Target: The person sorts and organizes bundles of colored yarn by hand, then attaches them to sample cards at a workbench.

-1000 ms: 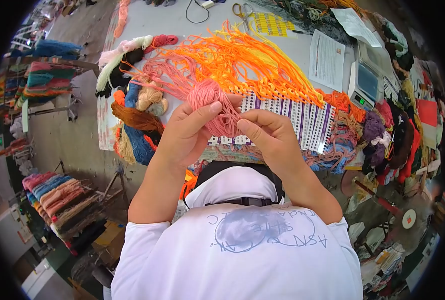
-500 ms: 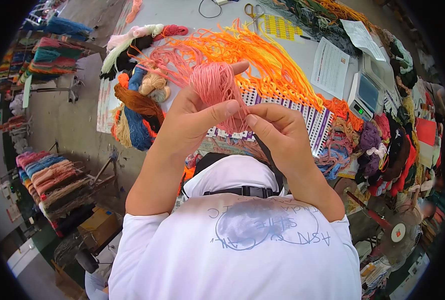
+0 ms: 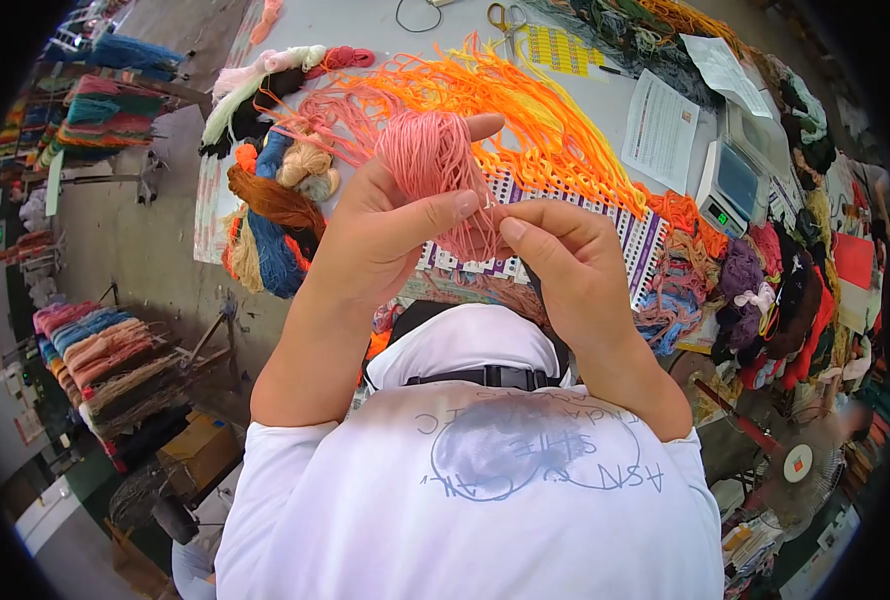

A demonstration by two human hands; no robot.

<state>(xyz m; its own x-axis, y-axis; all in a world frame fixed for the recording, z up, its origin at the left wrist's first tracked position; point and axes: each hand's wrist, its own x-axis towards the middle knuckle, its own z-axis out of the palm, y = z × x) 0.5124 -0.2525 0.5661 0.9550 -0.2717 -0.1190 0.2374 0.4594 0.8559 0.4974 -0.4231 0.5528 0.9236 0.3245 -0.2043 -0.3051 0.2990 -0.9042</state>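
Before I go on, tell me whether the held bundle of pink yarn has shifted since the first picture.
Yes: against the scissors on the table, the bundle of pink yarn has shifted nearer to them, upward in the view.

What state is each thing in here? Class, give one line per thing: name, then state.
Left hand: closed around pink yarn
Right hand: pinching strands
Pink yarn: bundled, held up, some strands loose
Orange yarn: loose strands, spread out
Scale: on, green display lit
Buckle: fastened
Printed sheet: lying face up
Scissors: lying down; blade opening unclear
Fan: upright; whether spinning, unclear
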